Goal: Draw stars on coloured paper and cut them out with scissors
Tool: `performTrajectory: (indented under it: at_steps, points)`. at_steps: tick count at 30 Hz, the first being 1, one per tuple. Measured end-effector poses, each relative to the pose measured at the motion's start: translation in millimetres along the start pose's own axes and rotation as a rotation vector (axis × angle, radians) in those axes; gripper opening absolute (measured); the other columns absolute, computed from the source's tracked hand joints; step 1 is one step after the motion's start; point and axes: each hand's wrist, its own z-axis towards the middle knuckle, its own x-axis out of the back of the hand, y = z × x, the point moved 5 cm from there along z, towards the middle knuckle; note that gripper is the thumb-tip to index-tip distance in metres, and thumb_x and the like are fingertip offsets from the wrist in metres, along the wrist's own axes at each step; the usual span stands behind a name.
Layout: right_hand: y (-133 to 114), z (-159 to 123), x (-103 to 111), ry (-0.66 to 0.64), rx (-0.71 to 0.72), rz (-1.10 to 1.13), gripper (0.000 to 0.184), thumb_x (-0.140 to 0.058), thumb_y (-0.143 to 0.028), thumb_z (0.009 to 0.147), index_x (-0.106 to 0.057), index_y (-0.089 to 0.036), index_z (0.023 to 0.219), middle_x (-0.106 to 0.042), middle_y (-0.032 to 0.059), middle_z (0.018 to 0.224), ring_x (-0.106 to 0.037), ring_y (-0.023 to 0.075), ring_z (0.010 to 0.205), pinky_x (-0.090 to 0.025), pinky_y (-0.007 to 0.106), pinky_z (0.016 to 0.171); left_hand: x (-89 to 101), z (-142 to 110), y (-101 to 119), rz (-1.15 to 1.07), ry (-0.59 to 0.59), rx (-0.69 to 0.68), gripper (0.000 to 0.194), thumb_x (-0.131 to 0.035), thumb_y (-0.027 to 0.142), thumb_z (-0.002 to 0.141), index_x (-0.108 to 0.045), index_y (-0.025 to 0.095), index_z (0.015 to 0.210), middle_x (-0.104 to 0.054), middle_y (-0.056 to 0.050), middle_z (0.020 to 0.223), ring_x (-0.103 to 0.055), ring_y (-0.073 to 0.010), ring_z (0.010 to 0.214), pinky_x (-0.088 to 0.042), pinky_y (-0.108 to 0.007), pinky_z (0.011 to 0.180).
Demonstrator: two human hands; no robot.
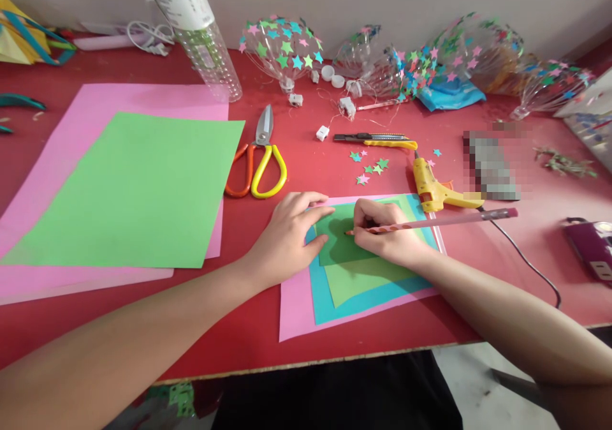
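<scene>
My left hand [289, 235] lies flat with fingers together, pressing down the left side of a small stack of paper: a dark green sheet [337, 242] on top, then light green, teal [335, 305] and pink [296, 309]. My right hand [382, 229] is closed round a long pink pencil [454, 219]. Its tip touches the dark green sheet just right of my left fingers. The pencil's eraser end points right, over the table.
Orange and yellow scissors [258, 162] lie beyond my left hand. A yellow glue gun [433, 187] with a black cord, a box cutter [377, 140] and loose paper stars [370, 165] lie beyond the stack. Large green and pink sheets [129, 187] cover the left. Star-covered plastic bottles [282, 50] line the back.
</scene>
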Motion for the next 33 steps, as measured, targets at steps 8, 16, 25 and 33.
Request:
performTrajectory:
  at_steps: [8, 16, 25, 33]
  points:
    - [0.3, 0.0, -0.7, -0.006, -0.003, -0.002, 0.015, -0.052, -0.012, 0.07, -0.041, -0.022, 0.066, -0.04, -0.0068, 0.057, -0.035, 0.0086, 0.052, -0.028, 0.023, 0.047, 0.4, 0.1, -0.8, 0.008, 0.001, 0.001, 0.033, -0.061, 0.016, 0.087, -0.064, 0.014, 0.12, -0.058, -0.012, 0.13, -0.051, -0.0293, 0.122, -0.044, -0.05, 0.106]
    - [1.3, -1.7, -2.4, 0.007, 0.033, 0.01, 0.015, -0.053, -0.011, 0.072, -0.043, -0.021, 0.068, -0.045, -0.0057, 0.06, -0.04, 0.0092, 0.054, -0.032, 0.023, 0.05, 0.8, -0.1, 0.3, 0.008, 0.006, 0.001, 0.032, -0.061, 0.015, 0.087, -0.065, 0.013, 0.119, -0.058, -0.012, 0.129, -0.051, -0.0293, 0.121, -0.043, -0.05, 0.106]
    - [0.6, -1.2, -5.5, -0.022, 0.051, 0.016, 0.016, -0.058, -0.011, 0.078, -0.046, -0.021, 0.073, -0.049, -0.0059, 0.062, -0.042, 0.0087, 0.055, -0.032, 0.021, 0.051, 0.4, -0.1, -1.0, 0.006, 0.0, 0.005, 0.031, -0.059, 0.017, 0.088, -0.064, 0.016, 0.119, -0.057, -0.011, 0.13, -0.05, -0.0289, 0.122, -0.043, -0.05, 0.106]
    - [-0.7, -1.0, -6.6, -0.059, 0.044, -0.025, 0.013, -0.059, -0.016, 0.084, -0.049, -0.02, 0.076, -0.049, -0.0051, 0.066, -0.043, 0.0094, 0.058, -0.033, 0.022, 0.054, 1.0, -0.2, -0.5, -0.011, -0.012, 0.018, 0.031, -0.057, 0.018, 0.089, -0.063, 0.022, 0.119, -0.057, -0.009, 0.13, -0.051, -0.0286, 0.122, -0.044, -0.05, 0.106]
